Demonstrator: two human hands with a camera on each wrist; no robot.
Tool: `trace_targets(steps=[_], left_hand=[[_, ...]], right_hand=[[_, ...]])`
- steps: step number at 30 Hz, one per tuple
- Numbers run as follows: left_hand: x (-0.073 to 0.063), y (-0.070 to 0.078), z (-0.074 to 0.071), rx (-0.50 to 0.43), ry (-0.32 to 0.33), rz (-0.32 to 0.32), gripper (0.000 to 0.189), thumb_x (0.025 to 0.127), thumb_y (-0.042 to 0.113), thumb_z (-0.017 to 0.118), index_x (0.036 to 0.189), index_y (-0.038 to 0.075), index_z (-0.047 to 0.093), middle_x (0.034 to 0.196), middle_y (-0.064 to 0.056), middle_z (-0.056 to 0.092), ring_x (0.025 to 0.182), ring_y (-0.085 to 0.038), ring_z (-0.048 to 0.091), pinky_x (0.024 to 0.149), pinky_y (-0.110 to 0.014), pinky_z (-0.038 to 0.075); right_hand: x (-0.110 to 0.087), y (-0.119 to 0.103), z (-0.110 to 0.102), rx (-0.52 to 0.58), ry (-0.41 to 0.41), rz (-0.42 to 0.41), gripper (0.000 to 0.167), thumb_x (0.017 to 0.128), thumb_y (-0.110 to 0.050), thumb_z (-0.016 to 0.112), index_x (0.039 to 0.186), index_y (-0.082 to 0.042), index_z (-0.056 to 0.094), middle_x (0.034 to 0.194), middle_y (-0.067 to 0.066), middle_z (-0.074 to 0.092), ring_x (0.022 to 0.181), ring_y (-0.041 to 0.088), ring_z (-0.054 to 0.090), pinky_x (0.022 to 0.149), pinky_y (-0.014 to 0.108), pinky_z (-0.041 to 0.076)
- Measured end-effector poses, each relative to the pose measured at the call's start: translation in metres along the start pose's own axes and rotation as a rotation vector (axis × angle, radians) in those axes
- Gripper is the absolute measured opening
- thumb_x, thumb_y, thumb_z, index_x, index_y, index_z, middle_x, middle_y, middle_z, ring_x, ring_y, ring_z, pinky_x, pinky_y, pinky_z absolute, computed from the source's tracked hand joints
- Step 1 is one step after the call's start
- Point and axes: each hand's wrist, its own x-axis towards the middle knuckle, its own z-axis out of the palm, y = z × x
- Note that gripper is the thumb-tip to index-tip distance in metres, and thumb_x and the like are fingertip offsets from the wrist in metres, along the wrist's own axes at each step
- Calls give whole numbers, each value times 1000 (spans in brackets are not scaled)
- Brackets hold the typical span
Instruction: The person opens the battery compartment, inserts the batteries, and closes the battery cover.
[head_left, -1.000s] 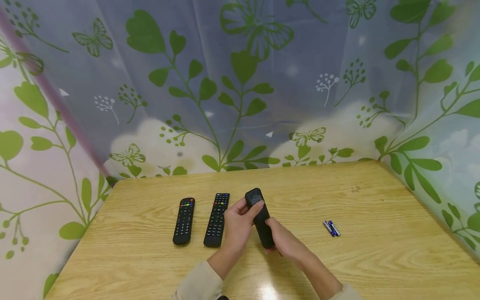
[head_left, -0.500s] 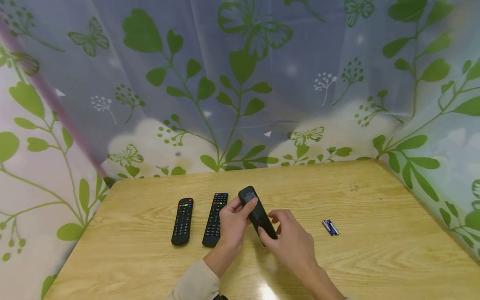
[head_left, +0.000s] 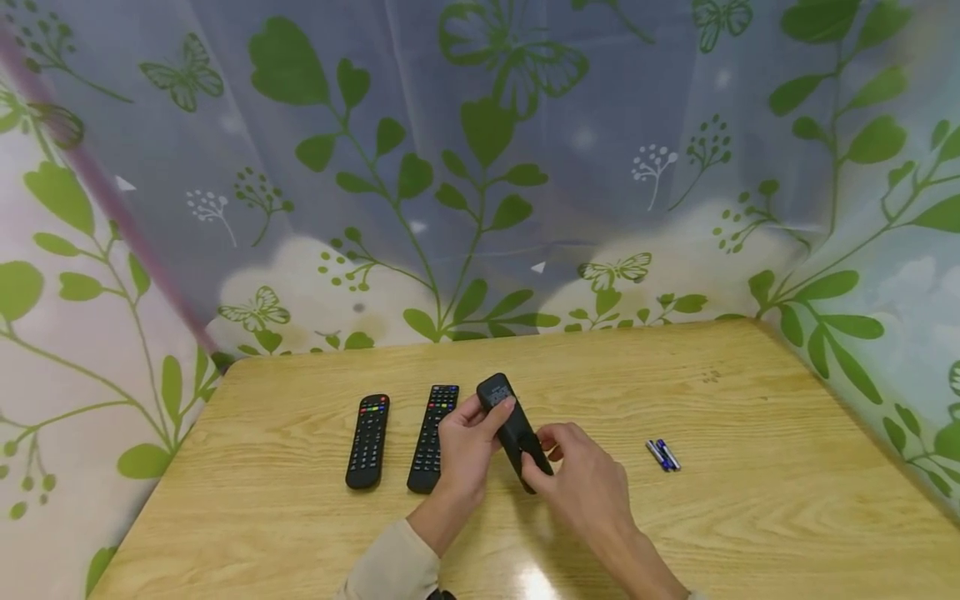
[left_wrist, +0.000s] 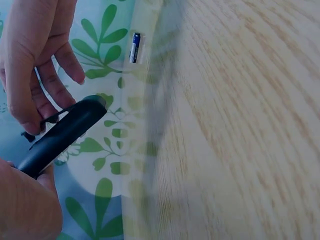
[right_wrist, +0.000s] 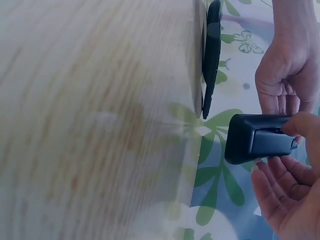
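Over the table my left hand (head_left: pixel 463 454) grips a black remote control (head_left: pixel 515 432) back side up, its thumb across the back near the printed label. My right hand (head_left: pixel 592 483) is at the remote's lower end, with thumb and fingers pinching its battery cover (right_wrist: pixel 272 143). From the left wrist view, the cover (left_wrist: pixel 50 119) stands tilted partly away from the remote's body (left_wrist: pixel 67 132). What lies under the cover is hidden. Two small batteries (head_left: pixel 663 456) lie side by side on the table, to the right of my right hand.
Two more black remotes lie buttons up on the wooden table (head_left: pixel 750 533): a shorter rounded remote (head_left: pixel 368 442) at left, and a longer remote (head_left: pixel 433 437) partly behind my left hand. A leaf-patterned curtain (head_left: pixel 480 208) hangs along the table's back edge.
The held remote has shifted slightly left and tilted more. My right hand has moved from gripping the remote's side to its lower back, where the battery cover now lifts.
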Motion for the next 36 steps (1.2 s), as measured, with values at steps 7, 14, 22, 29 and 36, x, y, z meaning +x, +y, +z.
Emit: trace_targets(steps=[7,14,22,29,36], left_hand=[[2,-1,-1,26,-7,2,36,85,15,74,115,-4,65,102,-18,69,90,-23,68,76,-32,56],[5,-2,-3,53,4,-19,37,86,15,73,117,-2,63,99,-17,69,86,-21,68,73,-31,57],[8,1,-6,67,15,-46,39,86,16,73,119,-1,62,100,-16,69,86,-20,68,74,-32,57],[7,2,-5,67,16,-52,39,87,14,72,120,-2,61,101,-16,68,86,-20,68,74,-32,57],[7,0,-3,74,-6,-52,37,87,14,72,118,-3,61,100,-16,68,84,-19,67,70,-28,56]], right_hand=[[3,2,-6,107,-47,82,24,83,-32,71,102,-17,69,89,-8,65,73,8,63,54,30,48],[15,17,-26,170,-61,142,29,86,-37,69,106,-17,67,93,-6,65,77,9,62,57,29,48],[35,69,-60,45,-72,161,41,92,-42,60,118,-11,63,103,3,67,84,19,64,53,30,47],[44,129,-85,-95,-109,218,56,94,-51,51,126,-5,59,111,12,66,87,28,64,51,34,45],[42,176,-92,-158,-235,326,58,95,-46,50,127,1,56,114,18,64,91,34,63,55,39,46]])
